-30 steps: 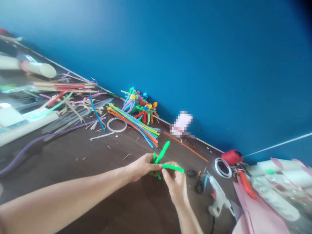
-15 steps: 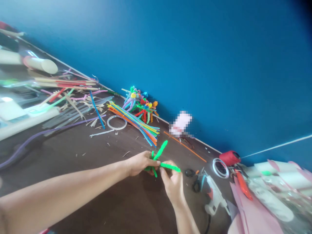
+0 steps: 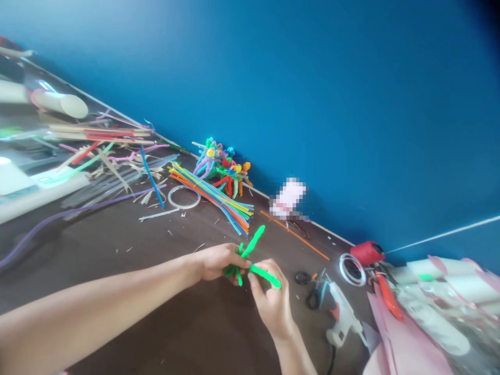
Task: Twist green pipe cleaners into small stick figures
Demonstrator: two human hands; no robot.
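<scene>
A bright green fuzzy pipe-cleaner piece (image 3: 254,240) with several arms is held above the dark table. My left hand (image 3: 222,262) is closed on its middle, with green ends sticking out above and below the fingers. My right hand (image 3: 272,298) pinches the arm that points right and slightly down, its thumb and fingers close to my left fingertips. Behind the hands lies a bundle of coloured pipe cleaners (image 3: 213,195), and beyond it a cluster of finished-looking multicoloured pipe-cleaner shapes (image 3: 222,164).
On the right are scissors (image 3: 312,298), a white glue gun (image 3: 344,315), tape rolls (image 3: 352,270), red yarn (image 3: 367,252) and pink paper (image 3: 406,333). Sticks and strips (image 3: 105,134) lie at left. A blue wall (image 3: 312,104) rises behind the table (image 3: 175,323).
Both hands and the green piece have shifted slightly left in view. The arm pinched by my right hand now slopes more downward.
</scene>
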